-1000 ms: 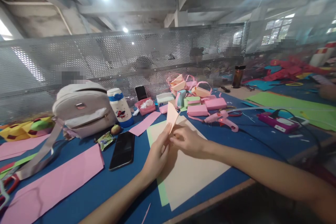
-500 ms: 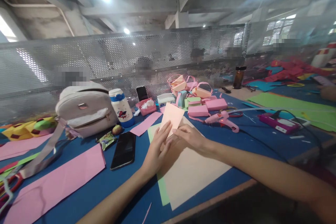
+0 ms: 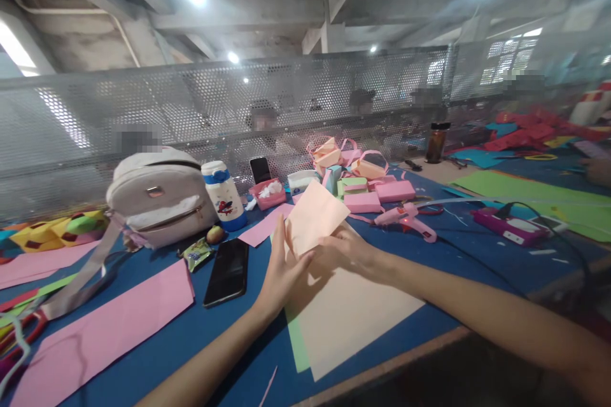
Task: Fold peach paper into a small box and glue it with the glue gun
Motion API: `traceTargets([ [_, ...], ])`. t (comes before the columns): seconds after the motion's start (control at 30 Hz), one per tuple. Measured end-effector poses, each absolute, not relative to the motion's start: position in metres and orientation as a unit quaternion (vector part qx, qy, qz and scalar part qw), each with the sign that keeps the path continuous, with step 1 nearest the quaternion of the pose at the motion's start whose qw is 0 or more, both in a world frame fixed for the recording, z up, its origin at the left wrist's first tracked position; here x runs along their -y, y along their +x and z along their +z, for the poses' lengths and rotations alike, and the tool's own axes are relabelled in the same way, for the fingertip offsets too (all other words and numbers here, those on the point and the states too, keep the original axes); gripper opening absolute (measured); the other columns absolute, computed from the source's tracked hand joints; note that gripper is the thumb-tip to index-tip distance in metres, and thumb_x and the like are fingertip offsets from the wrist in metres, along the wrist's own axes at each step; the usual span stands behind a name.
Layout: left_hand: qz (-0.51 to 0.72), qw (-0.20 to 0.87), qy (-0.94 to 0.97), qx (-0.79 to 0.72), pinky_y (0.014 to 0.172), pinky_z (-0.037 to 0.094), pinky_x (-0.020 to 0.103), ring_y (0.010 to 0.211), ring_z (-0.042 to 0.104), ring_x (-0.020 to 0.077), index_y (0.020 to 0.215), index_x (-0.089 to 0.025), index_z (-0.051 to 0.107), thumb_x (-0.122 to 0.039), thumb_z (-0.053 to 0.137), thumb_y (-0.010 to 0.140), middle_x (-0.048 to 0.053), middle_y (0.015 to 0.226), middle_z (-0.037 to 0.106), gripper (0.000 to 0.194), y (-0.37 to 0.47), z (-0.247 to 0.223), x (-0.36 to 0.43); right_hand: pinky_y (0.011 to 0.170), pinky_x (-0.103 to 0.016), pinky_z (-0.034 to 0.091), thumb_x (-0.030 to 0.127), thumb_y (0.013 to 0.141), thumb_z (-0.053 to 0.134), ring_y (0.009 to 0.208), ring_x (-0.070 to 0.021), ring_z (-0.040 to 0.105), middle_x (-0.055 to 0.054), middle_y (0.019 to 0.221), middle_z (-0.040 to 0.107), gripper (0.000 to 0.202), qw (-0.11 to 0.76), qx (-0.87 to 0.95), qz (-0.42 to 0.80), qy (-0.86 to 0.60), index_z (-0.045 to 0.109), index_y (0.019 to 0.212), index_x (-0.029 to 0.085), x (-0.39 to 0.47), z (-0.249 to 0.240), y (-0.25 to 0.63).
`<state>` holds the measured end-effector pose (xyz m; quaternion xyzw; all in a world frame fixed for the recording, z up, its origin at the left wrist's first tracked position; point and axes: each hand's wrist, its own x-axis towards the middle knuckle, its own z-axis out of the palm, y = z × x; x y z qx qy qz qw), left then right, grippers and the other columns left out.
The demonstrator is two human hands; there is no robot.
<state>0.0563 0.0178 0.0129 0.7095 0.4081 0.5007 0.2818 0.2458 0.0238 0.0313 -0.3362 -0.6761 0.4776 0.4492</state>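
A small piece of peach paper [image 3: 317,215] is held up in front of me, above a larger peach sheet [image 3: 358,321]. My right hand [image 3: 351,251] pinches its lower right edge between thumb and fingers. On the left side, my left hand [image 3: 284,270] grips the same piece, thumb in front and fingers along its edge. Under the large peach sheet, a light green sheet [image 3: 298,346] shows at the left. To the right of my hands lies a pink glue gun [image 3: 405,219] with a small red light.
Left of my hands lie a black phone [image 3: 226,272], a long pink sheet [image 3: 114,334] and a pale backpack [image 3: 162,203]. A white-and-blue bottle [image 3: 224,197], pink paper boxes [image 3: 394,191] and a purple power strip [image 3: 508,226] stand around. Behind rises a perforated metal screen [image 3: 191,102].
The small peach paper has been turned and now shows a wider face. My left hand's fingers have moved off its front to its left edge. My right hand still pinches it.
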Motion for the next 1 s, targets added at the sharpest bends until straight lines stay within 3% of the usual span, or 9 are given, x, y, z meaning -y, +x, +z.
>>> traceTargets([
  [0.1,0.512,0.319,0.687,-0.405,0.123,0.021,0.044,0.153,0.015,0.0326,0.157,-0.028,0.019,-0.056,0.075,0.075,0.011,0.166,0.018,0.103,0.053,0.018,-0.024,0.094,-0.039,0.052,0.037,0.089,0.057,0.106,-0.0254,0.067,-0.008,0.113,0.073,0.034,0.422,0.701,0.495,-0.294,0.068,0.117,0.020,-0.024,0.037,0.251],
  [0.2,0.529,0.334,0.671,-0.398,0.118,0.033,0.044,0.146,0.035,0.0336,0.152,-0.023,0.033,-0.051,0.075,0.075,0.013,0.157,0.039,0.092,0.048,0.031,-0.028,0.094,-0.040,0.052,0.036,0.090,0.055,0.107,-0.0269,0.066,-0.011,0.115,0.072,0.033,0.368,0.780,0.429,-0.269,0.071,0.110,0.016,-0.029,0.045,0.258],
  [0.33,0.503,0.377,0.664,-0.404,0.093,0.054,0.037,0.119,0.062,0.0325,0.139,-0.020,0.051,-0.040,0.078,0.072,0.012,0.131,0.064,0.075,0.039,0.044,-0.034,0.095,-0.040,0.049,0.027,0.085,0.055,0.109,-0.0271,0.063,-0.012,0.118,0.070,0.025,0.336,0.858,0.277,-0.271,0.073,0.098,0.015,-0.038,0.053,0.267],
  [0.43,0.448,0.378,0.704,-0.400,0.083,0.055,0.032,0.104,0.067,0.0301,0.126,-0.018,0.060,-0.036,0.080,0.069,0.011,0.116,0.070,0.063,0.032,0.049,-0.038,0.097,-0.039,0.046,0.018,0.079,0.056,0.108,-0.0260,0.062,-0.008,0.115,0.071,0.030,0.336,0.878,0.209,-0.267,0.073,0.103,0.017,-0.043,0.055,0.269],
  [0.53,0.344,0.369,0.781,-0.367,0.075,0.053,0.030,0.089,0.068,0.0256,0.130,-0.019,0.053,-0.033,0.077,0.069,0.009,0.101,0.071,0.067,0.029,0.054,-0.038,0.098,-0.040,0.042,0.010,0.075,0.056,0.104,-0.0254,0.060,-0.006,0.108,0.072,0.033,0.298,0.904,0.159,-0.261,0.074,0.101,0.019,-0.046,0.053,0.271],
  [0.6,0.288,0.357,0.817,-0.350,0.072,0.053,0.029,0.082,0.066,0.0233,0.124,-0.019,0.054,-0.032,0.071,0.071,0.006,0.092,0.070,0.057,0.028,0.057,-0.037,0.095,-0.041,0.041,0.007,0.072,0.058,0.101,-0.0259,0.057,-0.006,0.098,0.070,0.027,0.264,0.915,0.125,-0.277,0.073,0.092,0.018,-0.048,0.051,0.272],
  [0.77,0.202,0.298,0.872,-0.331,0.094,0.047,0.036,0.095,0.061,0.0245,0.097,-0.019,0.062,-0.028,0.066,0.069,0.003,0.096,0.069,0.030,0.025,0.065,-0.032,0.095,-0.040,0.038,0.016,0.080,0.066,0.101,-0.0255,0.053,-0.007,0.094,0.066,0.002,0.234,0.935,0.095,-0.250,0.068,0.081,0.017,-0.053,0.046,0.274],
  [0.87,0.116,0.221,0.914,-0.319,0.108,0.036,0.041,0.098,0.060,0.0248,0.095,-0.020,0.064,-0.027,0.058,0.074,0.003,0.098,0.070,0.023,0.025,0.071,-0.028,0.100,-0.040,0.033,0.015,0.088,0.061,0.093,-0.0202,0.057,-0.004,0.088,0.068,0.013,0.223,0.945,0.097,-0.219,0.068,0.078,0.018,-0.054,0.046,0.274],
  [1.0,0.080,0.196,0.926,-0.313,0.114,0.027,0.044,0.102,0.061,0.0251,0.098,-0.021,0.065,-0.028,0.056,0.078,0.003,0.107,0.072,0.023,0.025,0.081,-0.024,0.102,-0.040,0.030,0.012,0.093,0.055,0.088,-0.0169,0.059,-0.002,0.086,0.070,0.021,0.220,0.951,0.104,-0.190,0.067,0.077,0.019,-0.051,0.051,0.274],
])
